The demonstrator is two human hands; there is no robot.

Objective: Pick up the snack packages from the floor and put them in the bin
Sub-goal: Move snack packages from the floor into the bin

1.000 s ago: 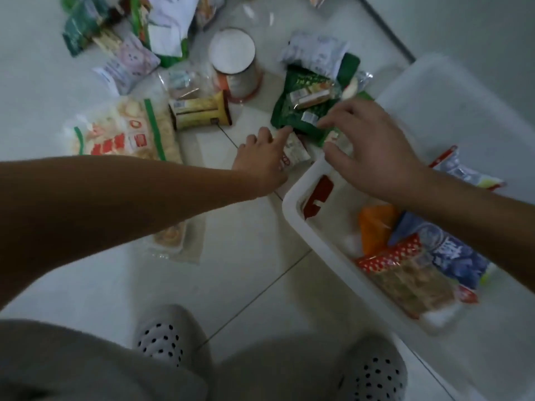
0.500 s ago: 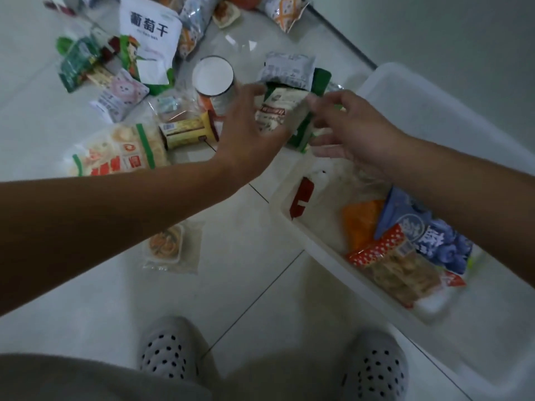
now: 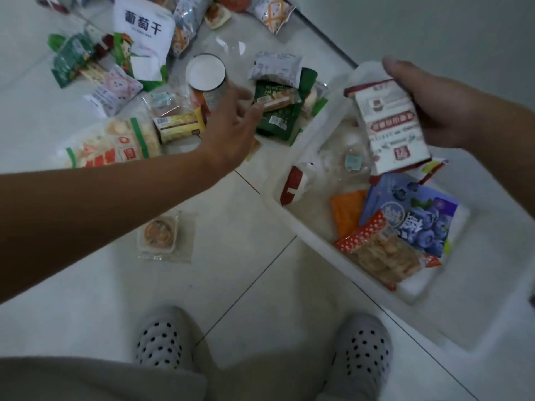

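My right hand [image 3: 428, 108] grips a white and dark-red snack packet [image 3: 389, 125] over the white plastic bin [image 3: 304, 227] at the right. Inside the bin lie a blue blueberry bag [image 3: 417, 221], an orange packet [image 3: 346, 212] and a red polka-dot cracker pack [image 3: 379, 250]. My left hand [image 3: 231, 125] is stretched out with fingers apart above the floor, just left of a dark green packet [image 3: 278, 117] and below a round can [image 3: 207, 76]. Several more packages lie scattered on the tiles at the upper left.
A yellow bar pack [image 3: 179, 125], a large rice-cracker bag [image 3: 113, 146] and a white bag with black characters [image 3: 143, 30] lie on the floor. A small clear-wrapped cake [image 3: 160, 234] sits nearer me. My two dotted slippers [image 3: 162, 340] stand at the bottom.
The white and red packet passed from my left hand to my right, which carried it right over the bin. My left hand has moved back toward the packages on the floor.
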